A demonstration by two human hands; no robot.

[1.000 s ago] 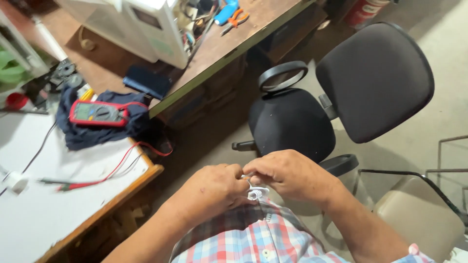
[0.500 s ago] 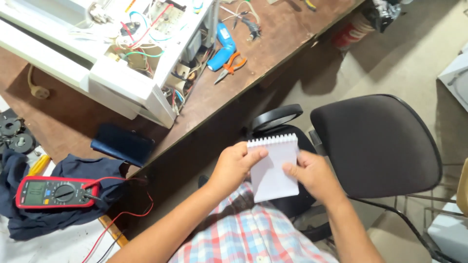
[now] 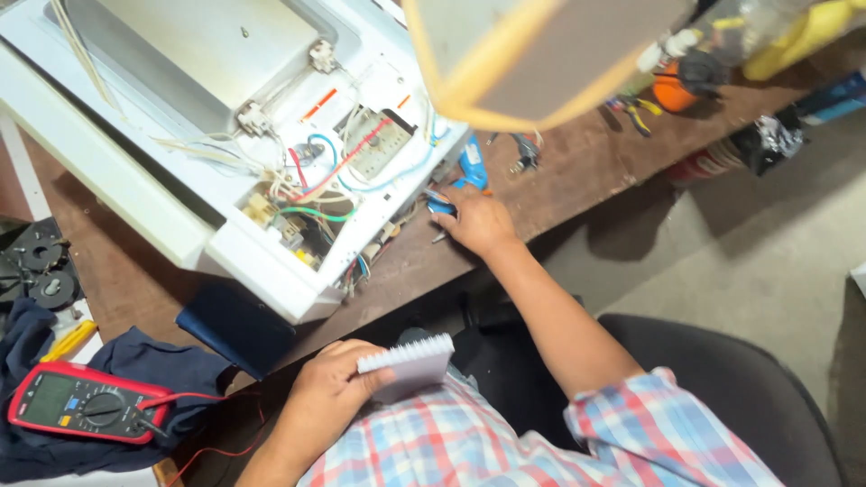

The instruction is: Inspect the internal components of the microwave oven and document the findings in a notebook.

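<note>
Left hand (image 3: 329, 392) grasps white spiral notepad (image 3: 408, 362) near lap, close to shirt. Right hand (image 3: 475, 219) stretched to bench (image 3: 577, 180), fingers curled on small blue tool (image 3: 442, 206) beside open white appliance (image 3: 271, 135).

Down at the lower left I'm looking at a red-cased multimeter (image 3: 86, 403) lying on a dark blue cloth (image 3: 153, 370) — its rectangular screen (image 3: 50, 397) sits at the left end of the case, a pale grey-green panel, too small for me to read. Up on the opened white appliance (image 3: 225, 144) I've got two small orange-red stripe labels (image 3: 320, 104) stuck on the white panel beside the wiring — narrow, slanted strips. Far right, at the bench edge, a blue box-shaped package (image 3: 834, 95) peeks in, partly cut off by the frame.
</note>
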